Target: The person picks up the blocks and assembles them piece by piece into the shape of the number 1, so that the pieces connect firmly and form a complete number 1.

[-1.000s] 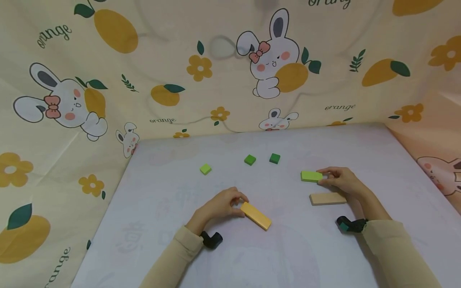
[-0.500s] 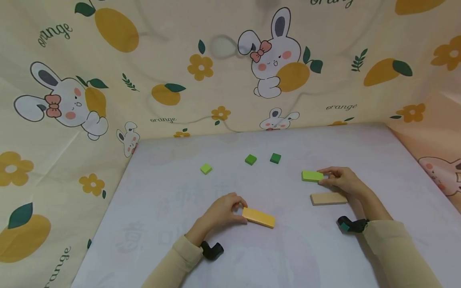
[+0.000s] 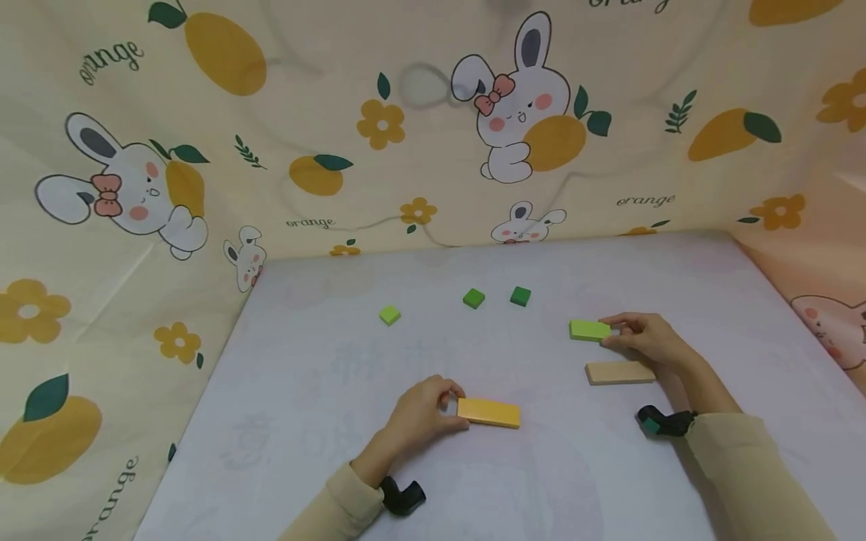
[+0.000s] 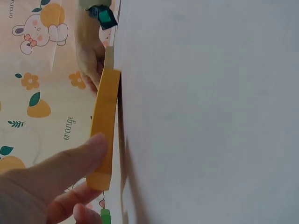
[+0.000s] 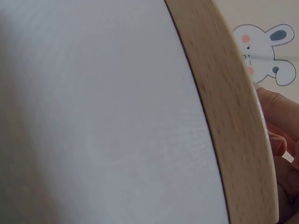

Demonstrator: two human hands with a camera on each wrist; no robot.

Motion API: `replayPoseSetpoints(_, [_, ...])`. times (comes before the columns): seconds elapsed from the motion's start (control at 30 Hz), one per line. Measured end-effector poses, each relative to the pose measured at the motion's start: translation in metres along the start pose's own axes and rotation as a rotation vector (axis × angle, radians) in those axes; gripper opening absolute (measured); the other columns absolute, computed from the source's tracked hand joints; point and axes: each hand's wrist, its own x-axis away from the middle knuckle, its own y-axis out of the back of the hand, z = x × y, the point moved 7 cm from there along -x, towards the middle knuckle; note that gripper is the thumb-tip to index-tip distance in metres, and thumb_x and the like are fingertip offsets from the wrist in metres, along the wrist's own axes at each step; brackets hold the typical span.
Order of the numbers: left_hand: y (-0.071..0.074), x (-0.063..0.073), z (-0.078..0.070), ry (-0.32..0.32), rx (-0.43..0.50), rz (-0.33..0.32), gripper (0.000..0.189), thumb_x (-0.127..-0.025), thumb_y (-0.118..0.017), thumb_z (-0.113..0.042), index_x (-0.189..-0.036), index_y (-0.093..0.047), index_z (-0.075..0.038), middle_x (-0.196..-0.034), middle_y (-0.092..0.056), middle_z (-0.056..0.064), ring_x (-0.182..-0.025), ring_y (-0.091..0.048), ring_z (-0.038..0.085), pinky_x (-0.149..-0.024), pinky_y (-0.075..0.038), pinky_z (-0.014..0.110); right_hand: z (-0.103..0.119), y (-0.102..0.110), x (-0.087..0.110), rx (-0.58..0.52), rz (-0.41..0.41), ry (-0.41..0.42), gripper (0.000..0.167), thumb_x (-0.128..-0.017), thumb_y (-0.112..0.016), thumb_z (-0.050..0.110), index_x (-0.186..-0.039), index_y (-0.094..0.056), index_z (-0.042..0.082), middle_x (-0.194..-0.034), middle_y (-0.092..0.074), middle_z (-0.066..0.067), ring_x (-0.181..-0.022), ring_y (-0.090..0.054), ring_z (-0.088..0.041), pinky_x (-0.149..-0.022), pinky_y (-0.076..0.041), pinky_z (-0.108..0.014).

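In the head view my left hand (image 3: 422, 412) pinches the left end of a yellow-orange rectangular wooden block (image 3: 489, 413). The left wrist view has the thumb pressed on the face of this block (image 4: 103, 121), close over the tabletop; whether it touches is unclear. My right hand (image 3: 646, 340) holds the right end of a light green rectangular block (image 3: 587, 330) between thumb and fingers. Just nearer lies a longer plain wood block (image 3: 617, 373), its right end by the right wrist. In the right wrist view that plain block (image 5: 233, 121) hides much of the hand and the green block.
Farther back on the white table (image 3: 325, 421) lie three small flat squares: light green (image 3: 389, 315), mid green (image 3: 473, 298) and dark green (image 3: 520, 296). A printed cloth (image 3: 419, 150) with rabbits and oranges rises behind the table and at its sides.
My left hand has drawn the yellow-orange block slightly nearer and turned it from a diagonal to nearly level, left to right. The right hand stays on the green block.
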Motion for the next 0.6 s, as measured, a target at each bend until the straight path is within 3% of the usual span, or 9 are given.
replayPoseSetpoints(0.6, [-0.0080,0.0095,0.0039,0.078,0.044,-0.030,0.036,-0.072,-0.083,-0.030,-0.102,-0.070,-0.014,-0.074,-0.049,-0.002,-0.065,-0.035,0.003,-0.060,-0.029,0.016,0.0048,0.0004,0.0018,0.039,-0.005,0.019,0.054,-0.082,-0.075,0.033,-0.121,-0.061,-0.002,-0.075,-0.045,0.004,-0.075,-0.041,-0.006,-0.069,-0.033,-0.025])
